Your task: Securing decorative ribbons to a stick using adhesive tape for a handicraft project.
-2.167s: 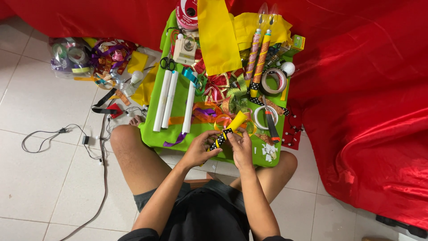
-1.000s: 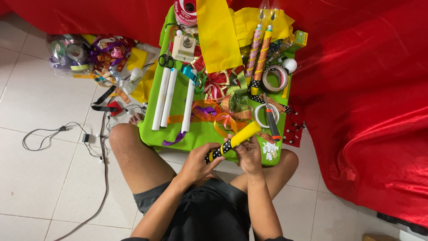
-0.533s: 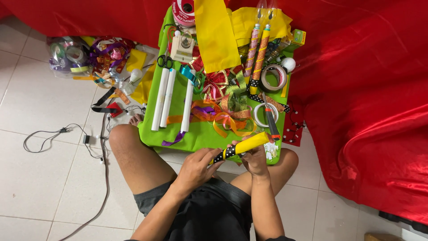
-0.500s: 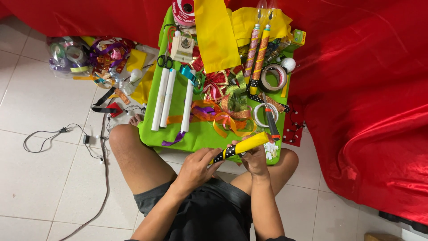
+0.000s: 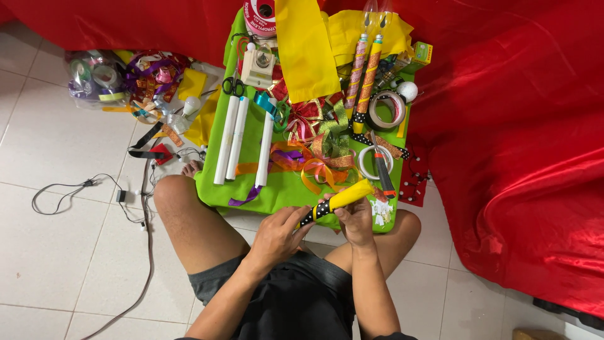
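Head view: both hands clamp the yellow paper-wrapped stick (image 5: 343, 199) w/ black dotted ribbon, left hand (image 5: 277, 236) at ribbon end, right hand (image 5: 355, 220) steadying mid, over green bench (image 5: 251, 182).

Both hands (image 5: 318, 226) grip a yellow tube (image 5: 336, 201).

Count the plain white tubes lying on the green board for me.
3. Two white tubes lie side by side at the left of the green board, below the scissors; a third lies to their right. Others may be hidden under ribbons.
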